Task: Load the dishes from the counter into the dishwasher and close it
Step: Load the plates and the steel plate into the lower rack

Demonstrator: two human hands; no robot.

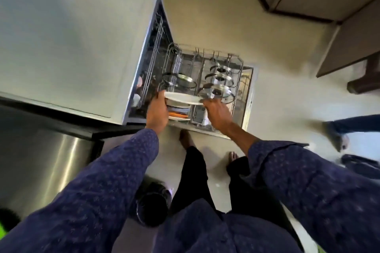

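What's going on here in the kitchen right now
A person is loading a dishwasher. Both hands hold a white plate by its edges, the left hand on one side and the right hand on the other, over the pulled-out lower rack. The rack already holds several glass pot lids standing in its tines and some plates beneath the held one. The dishwasher is open.

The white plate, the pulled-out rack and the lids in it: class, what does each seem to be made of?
White plate: probably glazed ceramic, smooth and opaque white. Rack: thin grey wire, likely coated metal. Lids: seemingly clear glass with shiny metal rims and dark knobs.
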